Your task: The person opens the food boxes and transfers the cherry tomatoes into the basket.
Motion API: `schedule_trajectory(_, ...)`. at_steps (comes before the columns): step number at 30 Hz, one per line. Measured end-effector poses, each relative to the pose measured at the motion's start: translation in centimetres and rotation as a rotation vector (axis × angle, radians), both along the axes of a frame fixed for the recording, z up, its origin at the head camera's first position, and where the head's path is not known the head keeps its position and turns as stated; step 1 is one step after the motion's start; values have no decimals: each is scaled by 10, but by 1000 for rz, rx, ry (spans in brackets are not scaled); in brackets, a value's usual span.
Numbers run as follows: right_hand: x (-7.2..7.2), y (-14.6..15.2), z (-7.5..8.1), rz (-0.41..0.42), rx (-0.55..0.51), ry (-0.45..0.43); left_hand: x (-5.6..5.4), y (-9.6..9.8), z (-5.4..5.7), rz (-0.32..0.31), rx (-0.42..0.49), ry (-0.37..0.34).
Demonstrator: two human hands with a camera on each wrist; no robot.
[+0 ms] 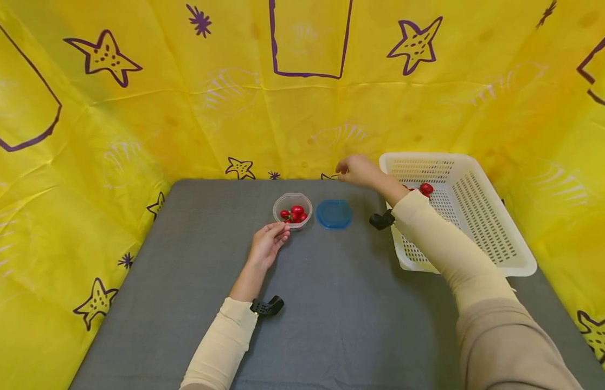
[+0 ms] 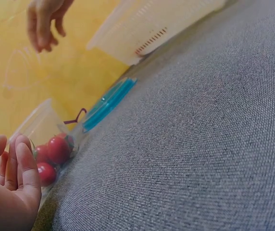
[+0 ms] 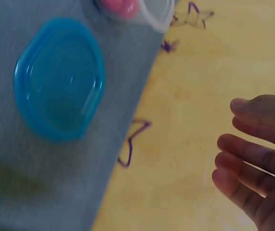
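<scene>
My left hand (image 1: 266, 246) is at the near rim of a small clear plastic container (image 1: 278, 205), pinching that rim lightly between thumb and fingers. Inside lie several red cherry tomatoes (image 1: 297, 209) with a bit of green stem, seen also as tomatoes (image 2: 58, 149) in the left wrist view. Just right of the container, a blue lid (image 1: 334, 214) lies flat on the table. My right hand (image 1: 362, 170) hangs in the air beyond the lid, fingers loosely bent and apart; the right wrist view shows the hand (image 3: 267, 154) holding nothing.
A white slotted basket (image 1: 490, 227) stands on the right of the grey table (image 1: 302, 309), under my right forearm. A few red tomatoes (image 1: 426, 188) sit at its far left, partly covered by the arm. Yellow patterned cloth (image 1: 302, 119) rises behind the table.
</scene>
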State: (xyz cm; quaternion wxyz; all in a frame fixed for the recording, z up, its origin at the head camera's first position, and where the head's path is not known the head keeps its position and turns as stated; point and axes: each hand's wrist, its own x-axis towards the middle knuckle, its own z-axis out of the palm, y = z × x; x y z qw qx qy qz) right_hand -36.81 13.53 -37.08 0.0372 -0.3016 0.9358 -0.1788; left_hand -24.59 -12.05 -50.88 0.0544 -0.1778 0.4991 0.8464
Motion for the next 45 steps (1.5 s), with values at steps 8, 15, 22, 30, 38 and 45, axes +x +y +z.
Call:
schedule_trajectory(8, 6, -42, -6, 71, 46, -29, 0, 0, 0, -2, -2, 7)
schedule_trajectory(15, 15, -72, -21, 150, 73, -31, 1, 0, 0, 2, -4, -3)
schedule_trajectory(22, 20, -95, -37, 179, 91, -48, 1, -1, -2, 2, 2, 2)
schedule_trajectory(30, 24, -113, -57, 168, 149, -61, 2, -1, 0, 1, 18, -2)
schedule_trajectory(38, 31, -129, -73, 158, 263, 18, 3, -1, 0, -9, -8, -3)
schedule_trajectory(45, 31, -135, -82, 168, 325, 61, 2, 1, 0, -10, -17, 1)
